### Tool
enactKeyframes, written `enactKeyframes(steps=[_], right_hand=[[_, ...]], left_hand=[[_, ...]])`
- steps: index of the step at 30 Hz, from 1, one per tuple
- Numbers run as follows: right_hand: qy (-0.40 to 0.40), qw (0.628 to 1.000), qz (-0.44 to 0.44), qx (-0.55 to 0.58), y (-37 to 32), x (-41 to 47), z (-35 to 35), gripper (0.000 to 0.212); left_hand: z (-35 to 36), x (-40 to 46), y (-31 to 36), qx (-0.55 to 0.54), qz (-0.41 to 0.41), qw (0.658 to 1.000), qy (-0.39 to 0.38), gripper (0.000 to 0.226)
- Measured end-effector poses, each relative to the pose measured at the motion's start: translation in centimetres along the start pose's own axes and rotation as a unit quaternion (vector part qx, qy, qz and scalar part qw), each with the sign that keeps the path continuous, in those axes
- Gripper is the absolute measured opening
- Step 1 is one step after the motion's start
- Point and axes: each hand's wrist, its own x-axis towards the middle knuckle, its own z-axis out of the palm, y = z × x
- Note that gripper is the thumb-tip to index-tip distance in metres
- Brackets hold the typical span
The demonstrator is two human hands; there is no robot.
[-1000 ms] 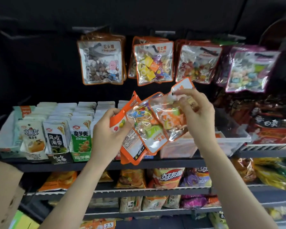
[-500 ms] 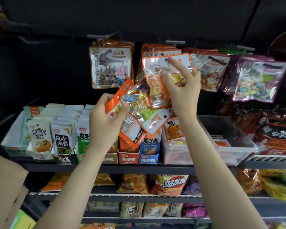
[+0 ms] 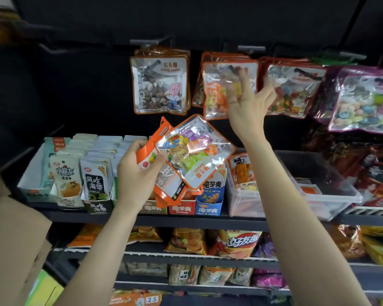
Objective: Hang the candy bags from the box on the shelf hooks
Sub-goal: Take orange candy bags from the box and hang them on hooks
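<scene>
My left hand (image 3: 137, 175) grips a small fan of orange-edged clear candy bags (image 3: 192, 155) in front of the middle shelf. An orange-edged candy bag (image 3: 217, 91) hangs on the middle hook (image 3: 251, 49), in front of others like it. My right hand (image 3: 250, 104) is raised before that bag with fingers spread, its fingertips touching the bag's front. The hand looks blurred. Whether the bag's hole sits fully on the hook is hidden.
A stone candy bag (image 3: 160, 85) hangs to the left, a colour-bean bag (image 3: 293, 89) and purple bags (image 3: 363, 102) to the right. Snack boxes (image 3: 95, 180) and a clear bin (image 3: 327, 195) fill the shelf below. A cardboard box (image 3: 11, 239) sits at lower left.
My right hand lifted one bag from the bunch up to the middle hook and has opened off it. The left hand stayed put with the remaining bags.
</scene>
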Motion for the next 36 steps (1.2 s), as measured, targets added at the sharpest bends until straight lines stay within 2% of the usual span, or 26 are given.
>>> enactKeyframes(steps=[3,5,7,9,10,12,14,19,24,28,31,33,36], right_hand=[[0.050,0.994,-0.049,0.089,0.8,-4.5,-1.8,0.042],[0.037,0.988,-0.007,0.151,1.1,-8.3,-3.2,0.043],[-0.041,0.971,0.088,0.219,0.5,-11.7,-3.7,0.057],[-0.139,0.958,0.132,0.213,0.0,-13.8,-3.3,0.068],[-0.180,0.948,0.145,0.218,-0.2,-14.4,-2.9,0.065],[-0.212,0.916,0.179,0.289,-0.3,-14.7,-2.3,0.044],[-0.189,0.906,0.189,0.328,-0.2,-14.6,-2.2,0.032],[-0.112,0.929,0.165,0.310,1.0,-14.4,-2.3,0.006],[-0.060,0.913,0.191,0.355,1.8,-14.0,-2.5,0.015],[0.018,0.952,0.082,0.296,1.9,-12.9,-4.7,0.014],[0.027,0.956,0.010,0.291,1.4,-10.4,-7.0,0.015],[0.019,0.964,-0.027,0.262,1.0,-7.9,-7.9,0.018],[-0.001,0.982,-0.090,0.169,0.5,-4.1,-8.3,0.023]], left_hand=[[-0.9,-0.2,-0.9,-0.054,-0.051,0.997,0.010,0.015],[-1.1,-0.4,-1.2,-0.079,-0.071,0.994,0.016,0.014],[-1.0,-0.7,-1.1,-0.111,-0.092,0.989,0.018,0.012],[-0.6,-1.1,-1.1,-0.151,-0.115,0.982,0.015,0.012],[-0.3,-1.4,-1.1,-0.161,-0.123,0.979,0.013,0.013],[0.3,-2.0,-1.1,-0.172,-0.134,0.976,0.002,0.013],[0.6,-2.4,-1.0,-0.180,-0.140,0.974,-0.013,0.017],[0.4,-2.9,-0.8,-0.149,-0.127,0.980,-0.037,0.039],[-0.2,-2.7,-0.7,-0.158,-0.134,0.978,-0.035,0.040],[-1.2,-1.5,-0.4,-0.154,-0.113,0.981,-0.032,0.035],[-2.4,-0.5,0.3,-0.121,-0.060,0.990,-0.028,0.036],[-3.3,0.0,1.0,-0.053,0.009,0.998,-0.041,0.037],[-3.9,0.2,2.2,0.067,0.097,0.990,-0.076,0.038]])
